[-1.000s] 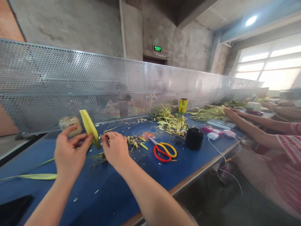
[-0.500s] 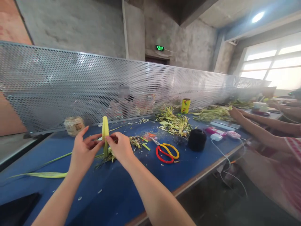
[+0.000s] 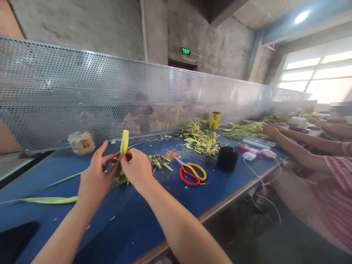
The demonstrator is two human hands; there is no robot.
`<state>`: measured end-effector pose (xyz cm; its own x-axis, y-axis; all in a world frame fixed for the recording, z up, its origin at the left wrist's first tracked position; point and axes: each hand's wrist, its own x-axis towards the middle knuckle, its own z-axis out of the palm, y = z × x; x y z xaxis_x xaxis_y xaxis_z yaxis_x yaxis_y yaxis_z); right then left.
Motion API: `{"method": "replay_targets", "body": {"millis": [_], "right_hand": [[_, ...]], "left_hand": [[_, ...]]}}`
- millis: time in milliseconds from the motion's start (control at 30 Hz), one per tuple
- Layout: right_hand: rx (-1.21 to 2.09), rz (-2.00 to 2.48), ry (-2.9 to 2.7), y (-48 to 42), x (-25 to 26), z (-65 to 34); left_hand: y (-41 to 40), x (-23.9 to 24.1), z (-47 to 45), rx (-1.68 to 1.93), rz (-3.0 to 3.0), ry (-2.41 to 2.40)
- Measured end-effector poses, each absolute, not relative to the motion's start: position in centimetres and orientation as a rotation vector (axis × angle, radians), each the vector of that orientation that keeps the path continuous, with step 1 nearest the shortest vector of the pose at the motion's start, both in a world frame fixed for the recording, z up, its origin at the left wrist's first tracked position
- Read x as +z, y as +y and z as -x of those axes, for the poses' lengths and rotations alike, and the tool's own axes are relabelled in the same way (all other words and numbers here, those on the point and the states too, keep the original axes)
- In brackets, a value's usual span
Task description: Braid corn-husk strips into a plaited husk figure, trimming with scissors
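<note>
A pale yellow-green strip of dried leaf (image 3: 124, 142) stands upright between my two hands, above the blue table. My left hand (image 3: 96, 170) pinches its lower part from the left, thumb and fingertips together and another finger raised. From the right, my right hand (image 3: 137, 168) closes thumb and fingers on the same strip. The strip's lower end is hidden behind my fingers. Plant scraps (image 3: 121, 179) lie on the table just beneath. A long green leaf (image 3: 52, 200) lies to the left of my left hand, and scissors (image 3: 192, 173) with one red and one yellow handle rest to the right.
Beyond the scissors sit a black spool of thread (image 3: 227, 159), a leaf pile (image 3: 199, 139) and a yellow can (image 3: 214, 120). A wrapped roll (image 3: 81, 143) stands at back left by the perforated metal screen (image 3: 104, 91). At right, a co-worker's arms (image 3: 297, 143) reach over more leaves.
The strip between my hands now shows narrower and shorter above my fingers, turned slightly. My right hand has closed further round it. The whole view has shifted a little.
</note>
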<state>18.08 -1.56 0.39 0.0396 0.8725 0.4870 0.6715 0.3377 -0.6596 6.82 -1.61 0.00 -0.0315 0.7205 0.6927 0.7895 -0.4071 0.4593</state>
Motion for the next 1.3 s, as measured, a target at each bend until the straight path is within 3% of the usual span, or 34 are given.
{"method": "replay_targets", "body": {"millis": [233,433,667,933,1100,1300], "right_hand": [[0.161,1.337,-1.887,-2.0,1.7,-19.9],[0.181,1.131,-1.999,-2.3,1.4,-22.6],[0.541,0.954,-1.865,-1.7,-1.4,-24.4],[1.017,0.896,-1.620,-1.2,-2.3,-25.4],[1.129,0.863,-1.512,-1.2,-2.2,-25.5],[1.100,0.866,-1.427,-1.2,-1.9,-25.6]], "left_hand": [[-2.3,0.9,-7.8,-1.534,2.158,-1.864],[-2.2,0.2,-8.3,-1.856,2.331,-1.857],[-2.4,-0.5,-9.0,-1.993,2.466,-1.894],[-2.1,-1.0,-9.4,-2.622,2.364,-1.947],[-2.2,-1.1,-9.5,-2.928,2.348,-1.955],[-2.4,-1.0,-9.7,-3.004,2.367,-1.916]]}}
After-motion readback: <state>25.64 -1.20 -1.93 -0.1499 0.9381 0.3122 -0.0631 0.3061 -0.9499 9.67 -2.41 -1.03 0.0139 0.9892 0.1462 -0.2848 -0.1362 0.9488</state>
